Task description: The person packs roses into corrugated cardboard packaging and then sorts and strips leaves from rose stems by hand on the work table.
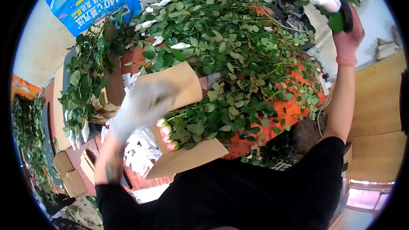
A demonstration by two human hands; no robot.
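Note:
My right hand point(349, 38), in a pink glove with a black part over the fingers, is raised at the upper right, closed on a rose point(327, 2) with a white sleeve over its bud and green leaves below. My left hand point(147, 102), in a pale glove, is smeared by motion, so its fingers do not show clearly. It overlaps a curved sheet of corrugated cardboard point(187, 83); whether it grips the sheet is unclear. Just below, pink-and-cream roses point(166, 134) lie on another piece of cardboard point(191, 159).
Leafy rose stems point(221, 34) are heaped across the red table point(294, 96), some with white-sleeved buds point(180, 46). White paper strips point(140, 151) lie near my left forearm. More wrapped roses point(81, 134) rest at left. A blue bag point(93, 0) stands behind.

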